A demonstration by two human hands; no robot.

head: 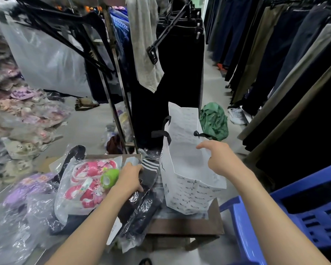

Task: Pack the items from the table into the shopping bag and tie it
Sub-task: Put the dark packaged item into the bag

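Observation:
A white shopping bag (187,192) with black ribbon handles stands open on the small brown table (185,224). My right hand (217,159) holds the bag's near right rim, pulling its mouth open. My left hand (130,177) grips a clear-wrapped pack of dark socks with white stripes (148,176) lying just left of the bag. Further left lies a clear packet of pink slippers (86,184) with a green roll (109,177) on top, over a dark wrapped garment (73,222).
A blue plastic chair (294,213) stands at the right. Racks of hanging trousers (275,54) line the right side and a metal rack (118,92) stands behind the table. Piles of wrapped slippers (21,115) fill the left. A green bag (214,121) lies on the floor.

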